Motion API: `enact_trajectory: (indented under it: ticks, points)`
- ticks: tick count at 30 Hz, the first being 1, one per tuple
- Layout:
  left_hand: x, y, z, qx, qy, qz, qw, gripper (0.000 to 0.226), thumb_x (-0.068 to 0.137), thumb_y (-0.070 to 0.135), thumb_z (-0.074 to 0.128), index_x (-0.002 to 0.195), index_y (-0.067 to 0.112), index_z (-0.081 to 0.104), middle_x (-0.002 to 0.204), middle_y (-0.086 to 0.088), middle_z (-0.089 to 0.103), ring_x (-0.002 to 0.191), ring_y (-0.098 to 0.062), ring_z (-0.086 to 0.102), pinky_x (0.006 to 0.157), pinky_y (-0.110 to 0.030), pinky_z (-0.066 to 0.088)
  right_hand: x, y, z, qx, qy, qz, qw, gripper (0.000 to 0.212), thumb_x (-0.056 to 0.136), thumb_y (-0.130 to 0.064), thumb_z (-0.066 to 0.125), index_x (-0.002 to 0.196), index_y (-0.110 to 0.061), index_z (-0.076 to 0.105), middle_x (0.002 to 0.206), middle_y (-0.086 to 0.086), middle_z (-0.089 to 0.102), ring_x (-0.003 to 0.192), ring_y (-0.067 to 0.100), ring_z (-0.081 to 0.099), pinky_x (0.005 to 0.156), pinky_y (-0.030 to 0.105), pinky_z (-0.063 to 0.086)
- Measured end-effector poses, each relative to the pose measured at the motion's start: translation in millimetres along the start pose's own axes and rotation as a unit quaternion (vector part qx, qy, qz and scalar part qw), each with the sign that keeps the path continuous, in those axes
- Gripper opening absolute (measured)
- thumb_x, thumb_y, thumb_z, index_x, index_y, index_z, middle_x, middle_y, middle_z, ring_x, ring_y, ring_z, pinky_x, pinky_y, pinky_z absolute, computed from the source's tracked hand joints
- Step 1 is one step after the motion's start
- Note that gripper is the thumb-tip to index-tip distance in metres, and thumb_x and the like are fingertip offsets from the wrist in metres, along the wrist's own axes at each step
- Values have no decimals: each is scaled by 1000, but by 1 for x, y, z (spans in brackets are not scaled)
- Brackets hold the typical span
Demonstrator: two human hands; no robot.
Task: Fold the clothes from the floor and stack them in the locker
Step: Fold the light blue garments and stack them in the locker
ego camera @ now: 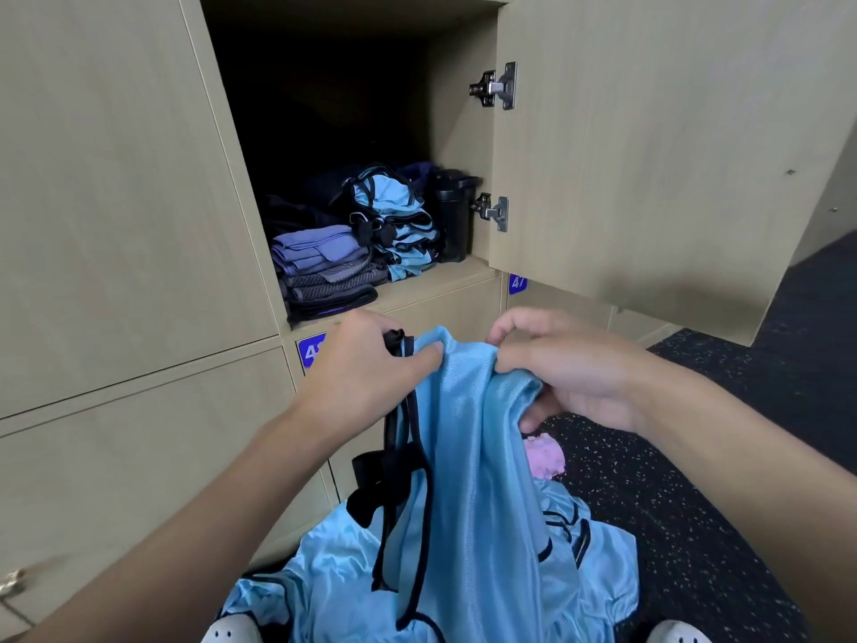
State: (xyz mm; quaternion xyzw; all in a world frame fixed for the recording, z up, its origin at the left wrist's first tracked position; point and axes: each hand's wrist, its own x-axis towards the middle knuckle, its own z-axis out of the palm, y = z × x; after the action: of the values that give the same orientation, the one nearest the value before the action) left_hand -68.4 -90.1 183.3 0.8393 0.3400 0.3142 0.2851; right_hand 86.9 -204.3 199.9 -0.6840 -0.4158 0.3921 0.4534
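Both hands, left (371, 364) and right (570, 368), pinch the top edge of a blue bib (468, 457) in their fingers, held up near the locker (417, 280). Looks like the fold's just starting; next it needs squaring up, halving, then onto the blue stack (399, 225) inside. More bibs (593, 573) on the floor.

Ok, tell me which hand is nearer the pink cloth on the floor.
Right. The right hand grips the blue bib just above the pink cloth; the left hand holds the bib's black-trimmed edge, farther off to the cloth's left.
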Motion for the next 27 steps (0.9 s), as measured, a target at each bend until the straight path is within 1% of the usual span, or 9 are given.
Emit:
enact_trajectory:
  ticks: [3, 7, 10, 14, 17, 19, 22, 24, 27]
  points:
    - [-2, 1, -1, -30, -29, 16, 999, 50, 88, 36, 71, 66, -4, 51, 55, 0, 33, 50, -13, 29, 47, -24, 23, 1, 0, 3, 61, 0, 16, 998, 11, 92, 4, 53, 96, -7, 54, 66, 8, 65, 56, 20, 65, 49, 30, 57]
    - [-3, 1, 0, -65, -57, 13, 996, 34, 93, 28, 68, 65, 8, 64, 48, 5, 49, 38, -11, 41, 40, -19, 31, 3, -1, 8, 98, 18, 24, 995, 12, 93, 4, 54, 100, -5, 52, 89, 19, 66, 63, 26, 70, 55, 33, 61]
    - [1, -5, -1, -50, -31, 14, 998, 29, 91, 26, 70, 68, 9, 64, 55, 4, 54, 38, -8, 43, 41, -19, 33, 7, 2, 5, -1, 97, -7, 995, 12, 92, 2, 51, 101, 0, 59, 96, 21, 65, 61, 25, 68, 51, 34, 59]
    - [8, -12, -7, 4, -8, 36, 999, 19, 90, 30, 70, 74, 21, 69, 75, 8, 66, 52, -2, 51, 54, -26, 39, 16, 11, -10, -156, 180, -87, 967, 22, 90, -2, 49, 92, 14, 64, 74, 27, 59, 57, 24, 57, 47, 31, 56]
    - [8, -12, -10, -8, -38, 55, 998, 16, 85, 40, 75, 76, 27, 75, 76, -5, 70, 65, -20, 59, 60, -39, 45, 18, 13, -12, -218, 169, -119, 954, 21, 90, -2, 49, 91, 16, 60, 69, 21, 52, 61, 18, 43, 53, 26, 32]
    - [8, -13, -11, -15, -49, 52, 997, 26, 78, 50, 79, 73, 26, 76, 72, -11, 67, 62, -24, 55, 58, -40, 43, 18, 13, -13, -245, 149, -139, 948, 21, 93, -4, 50, 89, 14, 61, 69, 14, 49, 62, 17, 38, 54, 29, 25]
    - [11, -16, -11, -9, -44, 45, 998, 35, 78, 47, 80, 65, 15, 72, 70, -23, 59, 57, -16, 42, 56, -31, 34, 16, 14, -15, -264, 113, -159, 944, 29, 96, -16, 58, 82, 10, 61, 62, 9, 45, 54, 12, 34, 50, 27, 24]
    - [13, -17, -13, -1, -25, 37, 999, 34, 80, 43, 80, 62, 16, 71, 68, -24, 58, 55, -17, 40, 55, -31, 33, 14, 15, -20, -286, 107, -164, 938, 34, 95, -20, 63, 73, 5, 59, 56, 3, 41, 45, 6, 30, 44, 19, 23]
    - [16, -21, -17, 7, -12, 30, 999, 31, 82, 41, 79, 61, 19, 71, 67, -22, 61, 54, -19, 42, 54, -32, 34, 13, 16, -22, -330, 110, -175, 921, 34, 95, -26, 63, 71, -3, 57, 59, -1, 42, 47, 5, 35, 47, 17, 31]
